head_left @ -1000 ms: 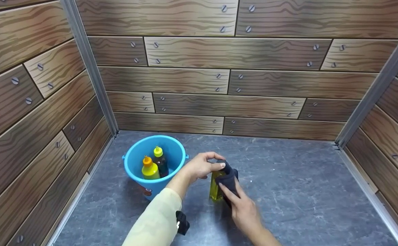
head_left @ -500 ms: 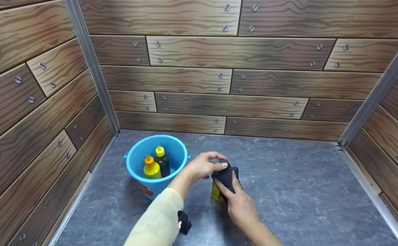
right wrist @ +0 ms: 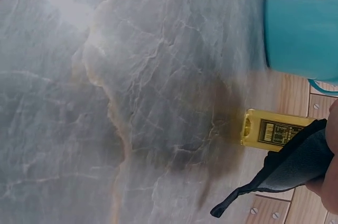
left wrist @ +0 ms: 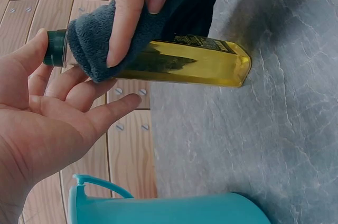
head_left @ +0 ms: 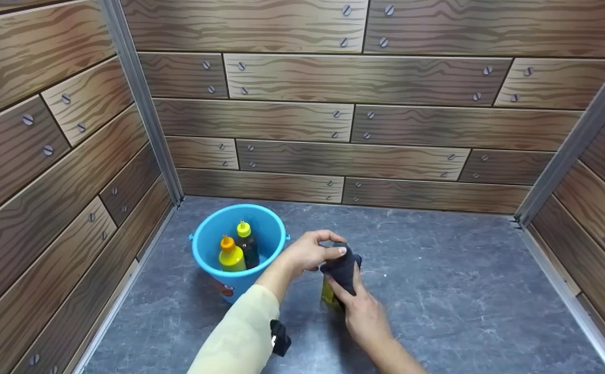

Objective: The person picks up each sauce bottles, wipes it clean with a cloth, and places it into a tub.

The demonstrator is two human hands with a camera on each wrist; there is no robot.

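A squarish clear bottle of yellow liquid (left wrist: 179, 71) stands on the floor, its dark green cap (left wrist: 55, 47) pinched by my left hand (head_left: 305, 253) between thumb and fingers. My right hand (head_left: 367, 314) grips a dark blue-grey cloth (head_left: 341, 272) wrapped round the bottle's upper part. In the left wrist view the cloth covers the shoulder just below the cap. A loose corner of the cloth hangs beside the bottle in the right wrist view, where a black label (right wrist: 279, 133) shows. From the head, only the bottle's lower left side is visible.
Left of the bottle stands a blue bucket (head_left: 245, 284). Inside it are a yellow bottle with an orange cap (head_left: 231, 258) and a dark bottle with a yellow cap (head_left: 249, 252). Wood-patterned walls (head_left: 292, 122) enclose the grey marbled floor (head_left: 453, 275).
The cloth in my right hand has come round the bottle's near side and now hides more of it. My left hand has stayed at the cap. The head view has shifted slightly.
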